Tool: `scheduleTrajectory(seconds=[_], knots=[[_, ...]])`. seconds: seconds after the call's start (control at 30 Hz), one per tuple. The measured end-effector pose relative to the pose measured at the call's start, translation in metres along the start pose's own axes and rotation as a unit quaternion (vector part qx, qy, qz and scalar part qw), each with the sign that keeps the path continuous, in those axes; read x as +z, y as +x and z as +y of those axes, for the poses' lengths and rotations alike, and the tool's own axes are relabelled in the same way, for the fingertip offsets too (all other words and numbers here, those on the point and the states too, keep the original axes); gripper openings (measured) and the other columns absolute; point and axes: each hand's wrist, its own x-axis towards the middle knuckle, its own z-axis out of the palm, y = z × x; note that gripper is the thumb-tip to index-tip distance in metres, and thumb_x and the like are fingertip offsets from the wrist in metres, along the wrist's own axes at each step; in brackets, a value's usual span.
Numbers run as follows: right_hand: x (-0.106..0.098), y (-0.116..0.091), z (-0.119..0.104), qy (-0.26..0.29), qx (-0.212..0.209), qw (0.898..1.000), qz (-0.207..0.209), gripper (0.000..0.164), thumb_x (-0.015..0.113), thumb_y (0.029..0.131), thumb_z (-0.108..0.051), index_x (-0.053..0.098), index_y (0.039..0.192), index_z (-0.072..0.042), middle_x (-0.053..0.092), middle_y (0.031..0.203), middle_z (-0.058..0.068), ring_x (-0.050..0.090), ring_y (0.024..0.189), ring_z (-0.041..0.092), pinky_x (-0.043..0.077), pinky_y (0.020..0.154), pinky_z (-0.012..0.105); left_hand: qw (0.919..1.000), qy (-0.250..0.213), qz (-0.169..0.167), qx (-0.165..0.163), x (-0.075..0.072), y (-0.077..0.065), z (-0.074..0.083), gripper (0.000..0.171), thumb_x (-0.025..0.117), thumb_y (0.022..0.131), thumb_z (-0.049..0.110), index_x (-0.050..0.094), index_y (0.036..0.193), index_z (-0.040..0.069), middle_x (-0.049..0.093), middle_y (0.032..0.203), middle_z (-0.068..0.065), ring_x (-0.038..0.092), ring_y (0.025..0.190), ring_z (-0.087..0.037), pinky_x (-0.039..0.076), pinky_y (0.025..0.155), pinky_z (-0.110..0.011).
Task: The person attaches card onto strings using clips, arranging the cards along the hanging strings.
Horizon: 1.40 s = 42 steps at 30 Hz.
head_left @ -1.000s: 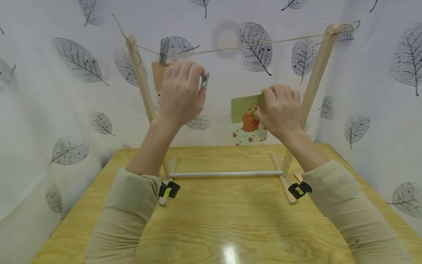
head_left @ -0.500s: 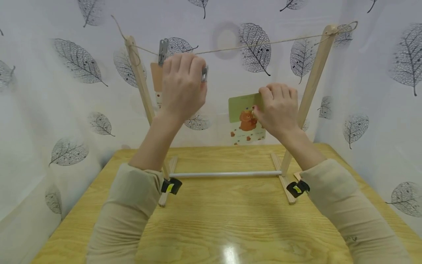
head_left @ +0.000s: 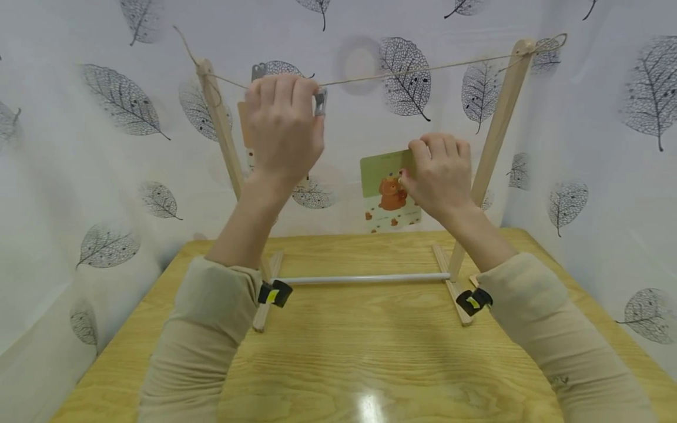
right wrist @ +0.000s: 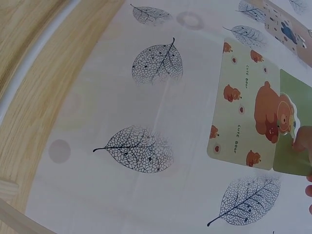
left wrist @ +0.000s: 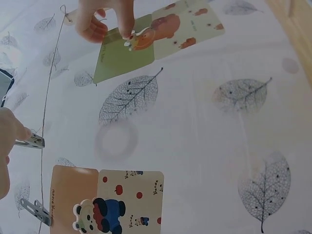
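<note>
My left hand (head_left: 282,126) is raised at the string (head_left: 402,72), pinching a silver metal clip (head_left: 320,101). In the left wrist view that clip (left wrist: 33,141) has its tip at the string (left wrist: 47,97); whether it bites on it, I cannot tell. Lower and to the right, my right hand (head_left: 439,170) pinches the upper right corner of a green bear card (head_left: 373,176), apart from the string. Behind my left hand an orange-topped card (head_left: 245,126) hangs from the string by another clip (head_left: 258,71). A panda figure shows on that card (left wrist: 131,200) in the left wrist view.
The string runs between two wooden posts (head_left: 497,123), joined low down by a white rod (head_left: 365,279). This stand is on a wood-grain table (head_left: 349,352). A leaf-print curtain (head_left: 344,153) hangs behind. A small wooden piece (head_left: 473,281) lies by the right foot.
My left hand has risen with its clip up to the string, covering part of the hanging card and its clip. The right hand and bear card have shifted slightly left in view.
</note>
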Motion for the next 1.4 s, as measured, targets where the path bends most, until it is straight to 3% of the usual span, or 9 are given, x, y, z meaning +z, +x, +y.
scheduleTrajectory(seconds=[0.27, 0.63, 1.4], knots=[[-0.002, 0.002, -0.001, -0.004, -0.01, 1.0, 0.011, 0.027, 0.062, 0.076, -0.012, 0.055, 0.096, 0.003, 0.056, 0.098, 0.022, 0.049, 0.092, 0.04, 0.035, 0.077, 0.05, 0.9996, 0.012, 0.023, -0.013, -0.001, 0.004, 0.001, 0.012, 0.059, 0.081, 0.005, 0.061, 0.092, 0.001, 0.06, 0.091, -0.013, 0.051, 0.093, -0.029, 0.033, 0.088, -0.037], [0.003, 0.008, 0.001, -0.009, -0.008, 0.998, 0.057, 0.025, 0.065, 0.07, -0.009, 0.055, 0.091, 0.001, 0.056, 0.094, 0.019, 0.05, 0.089, 0.037, 0.035, 0.074, 0.047, 0.9991, 0.038, 0.013, -0.013, 0.0, 0.008, 0.002, 0.009, 0.056, 0.082, 0.004, 0.062, 0.088, 0.001, 0.061, 0.086, -0.012, 0.054, 0.09, -0.028, 0.035, 0.087, -0.037], [0.003, 0.011, 0.005, -0.038, -0.025, 0.999, 0.016, 0.026, 0.065, 0.075, -0.012, 0.054, 0.093, 0.002, 0.055, 0.096, 0.02, 0.05, 0.092, 0.037, 0.035, 0.077, 0.048, 0.9988, 0.035, -0.032, -0.015, 0.008, 0.015, 0.005, 0.011, 0.055, 0.085, 0.005, 0.062, 0.092, 0.0, 0.061, 0.09, -0.014, 0.051, 0.094, -0.03, 0.033, 0.09, -0.04]])
